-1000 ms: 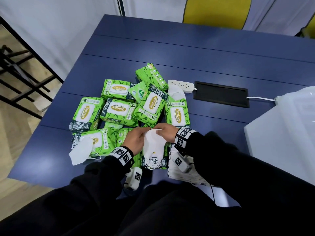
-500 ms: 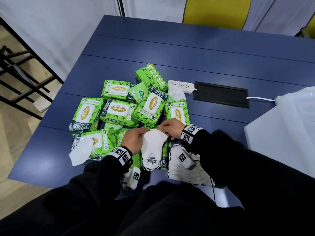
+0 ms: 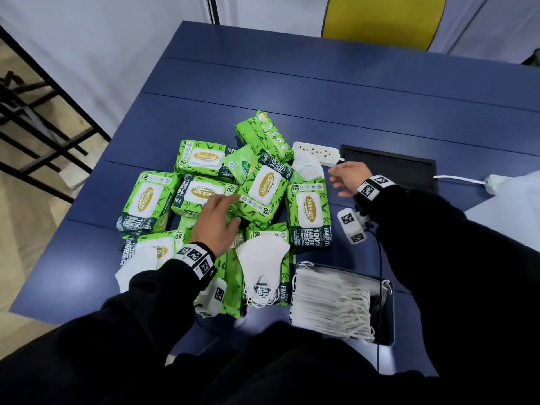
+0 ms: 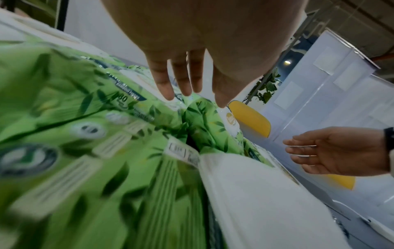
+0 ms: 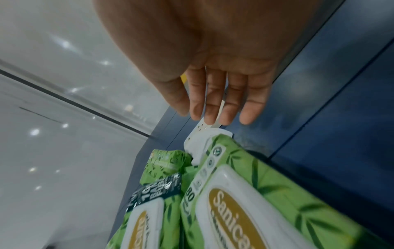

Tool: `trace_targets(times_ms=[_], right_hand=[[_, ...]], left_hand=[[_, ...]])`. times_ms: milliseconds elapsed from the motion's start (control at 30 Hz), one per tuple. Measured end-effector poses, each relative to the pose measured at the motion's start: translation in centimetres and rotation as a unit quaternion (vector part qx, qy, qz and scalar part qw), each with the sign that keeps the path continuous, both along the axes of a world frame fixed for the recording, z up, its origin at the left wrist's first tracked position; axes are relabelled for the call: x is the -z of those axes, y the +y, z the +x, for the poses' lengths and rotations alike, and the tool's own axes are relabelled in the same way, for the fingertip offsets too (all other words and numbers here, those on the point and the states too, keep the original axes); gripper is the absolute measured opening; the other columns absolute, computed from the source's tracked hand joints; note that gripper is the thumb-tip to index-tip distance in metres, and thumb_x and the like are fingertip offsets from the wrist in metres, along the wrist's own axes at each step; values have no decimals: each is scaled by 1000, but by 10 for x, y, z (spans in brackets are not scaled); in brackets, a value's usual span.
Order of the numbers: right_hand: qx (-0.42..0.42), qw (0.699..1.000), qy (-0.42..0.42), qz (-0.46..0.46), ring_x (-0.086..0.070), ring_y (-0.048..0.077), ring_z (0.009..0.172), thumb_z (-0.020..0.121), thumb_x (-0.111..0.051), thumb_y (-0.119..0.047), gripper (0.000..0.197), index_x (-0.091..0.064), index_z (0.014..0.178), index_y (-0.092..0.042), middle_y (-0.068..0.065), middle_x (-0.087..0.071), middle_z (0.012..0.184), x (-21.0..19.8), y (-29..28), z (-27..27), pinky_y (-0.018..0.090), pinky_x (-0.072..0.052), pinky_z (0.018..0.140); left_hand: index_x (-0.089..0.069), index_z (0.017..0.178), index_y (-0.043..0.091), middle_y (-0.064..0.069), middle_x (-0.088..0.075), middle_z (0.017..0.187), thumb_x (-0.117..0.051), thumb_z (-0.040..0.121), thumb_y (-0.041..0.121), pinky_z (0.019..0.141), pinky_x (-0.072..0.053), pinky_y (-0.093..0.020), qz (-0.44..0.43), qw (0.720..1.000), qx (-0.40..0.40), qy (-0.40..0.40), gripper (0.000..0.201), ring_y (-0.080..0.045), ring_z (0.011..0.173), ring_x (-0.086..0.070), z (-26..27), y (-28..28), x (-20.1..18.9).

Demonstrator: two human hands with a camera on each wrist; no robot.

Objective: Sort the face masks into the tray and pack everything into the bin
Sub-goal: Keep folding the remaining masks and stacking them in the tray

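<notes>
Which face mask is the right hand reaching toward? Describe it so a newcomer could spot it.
On the dark blue table, find the pile of green wipe packs. At its far right edge, beside the white power strip, lies a single white folded face mask, just ahead of the open right hand. Unlike other loose masks, it sits farthest from the person.

Black sleeves [image 3: 438,244], marker-patterned wristbands [image 3: 196,258]

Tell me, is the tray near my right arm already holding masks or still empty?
Holding masks. The dark tray carries a row of white face masks, ear loops hanging over the near edge.
</notes>
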State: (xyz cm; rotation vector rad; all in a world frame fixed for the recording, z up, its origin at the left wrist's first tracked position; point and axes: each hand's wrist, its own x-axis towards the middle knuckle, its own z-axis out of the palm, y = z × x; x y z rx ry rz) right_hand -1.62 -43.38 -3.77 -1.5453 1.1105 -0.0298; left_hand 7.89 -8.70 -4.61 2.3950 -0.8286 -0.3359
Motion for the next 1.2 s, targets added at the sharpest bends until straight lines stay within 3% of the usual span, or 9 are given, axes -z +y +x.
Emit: trace_targets(times_ms=[167, 267, 333, 467, 633, 767, 900, 1033, 1200], right_hand=[[-19, 998, 52, -25, -59, 19, 76, 94, -66, -13, 6, -69, 91, -18, 6, -63, 94, 24, -22, 27, 32, -51, 59], [-49, 997, 66, -14, -59, 22, 86, 96, -64, -17, 34, -63, 129, -9, 7, -59, 107, 42, -27, 40, 36, -55, 73], [-46, 996, 76, -10, -59, 23, 86, 97, -63, -16, 38, -60, 133, -5, 8, -59, 103, 52, -27, 47, 41, -55, 81], [-44, 994, 87, -54, -56, 14, 71, 95, -67, -17, 26, -70, 118, -6, 11, -65, 99, 68, -29, 60, 29, -52, 60], [-27, 995, 61, -71, -55, 17, 74, 90, -74, -16, 18, -64, 76, -15, 3, -62, 82, 79, -32, 60, 27, -49, 62], [37, 999, -12, -1, -57, 15, 72, 87, -76, -8, 24, -60, 71, -18, -1, -60, 76, 56, -28, 52, 33, -59, 63], [23, 993, -83, 79, -66, 21, 82, 89, -74, -4, 25, -56, 76, -17, 8, -67, 92, 5, -17, 34, 39, -60, 81], [44, 979, -160, 116, -72, 23, 80, 90, -71, -2, 25, -55, 77, -15, 10, -72, 89, -45, 10, 9, 35, -63, 73], [73, 963, -186, 184, -70, 28, 80, 93, -56, 7, 28, -50, 74, -12, 10, -68, 83, -69, 70, -28, 44, -63, 65]], left_hand=[[-34, 157, 33, -11, -30, 164, -67, 96, 39, 118, -33, -55, 87, 992, 44, -80, 70, -36, 150, -28, 27, -20, 0], [-10, 160, 46, -1, -8, 172, -40, 99, 68, 124, -11, -61, 209, 975, 44, -64, 71, -34, 157, -7, 41, -25, 10], [-3, 160, 49, 2, 3, 172, -23, 95, 79, 122, -2, -64, 256, 966, 36, -18, 74, -34, 158, 3, 47, -25, 19], [-1, 159, 51, 2, 14, 170, -10, 90, 84, 121, 5, -66, 296, 954, 50, 2, 77, -34, 156, 15, 52, -25, 28], [4, 158, 53, 3, 20, 168, -7, 91, 84, 122, 6, -66, 295, 954, 51, 0, 75, -33, 154, 21, 50, -23, 33], [5, 158, 53, 6, 20, 168, -7, 91, 84, 122, 8, -64, 303, 951, 56, 9, 75, -30, 155, 22, 50, -23, 31], [-6, 159, 50, 5, 12, 170, -11, 89, 85, 122, 4, -62, 282, 956, 63, 56, 79, -30, 157, 13, 52, -23, 11], [-43, 153, 33, -2, -26, 167, -41, 102, 62, 122, -26, -51, 97, 989, -35, 103, 59, -25, 149, -34, 46, -3, -22], [-73, 113, 31, 2, -71, 124, -67, 97, 21, 104, -50, -40, -79, 976, -169, 113, 19, -18, 115, -65, 24, 68, -38]])
